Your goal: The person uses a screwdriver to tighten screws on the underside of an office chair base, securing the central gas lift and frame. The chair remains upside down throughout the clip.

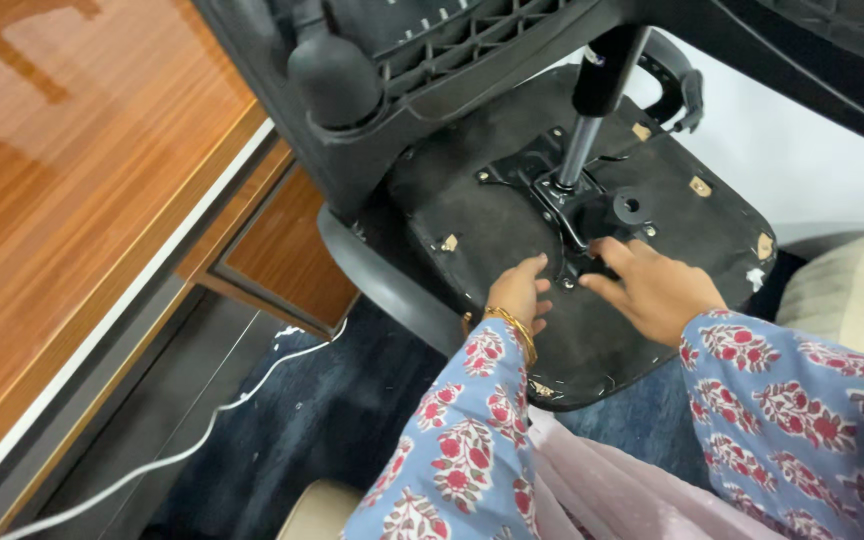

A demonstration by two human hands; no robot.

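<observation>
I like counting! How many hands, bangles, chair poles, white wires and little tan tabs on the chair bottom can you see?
Hands: 2, left hand and right hand
Bangles: 1, gold bangle
Chair poles: 1, pole
White wires: 1, wire
Tan tabs: 4 clear ones, such as this tab; others may be hidden
Total: 9

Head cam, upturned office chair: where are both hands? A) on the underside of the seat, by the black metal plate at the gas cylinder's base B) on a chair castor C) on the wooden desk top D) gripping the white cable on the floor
A: the left hand and right hand both rest on the seat underside, fingers at the edge of the black metal plate under the gas cylinder.
</observation>
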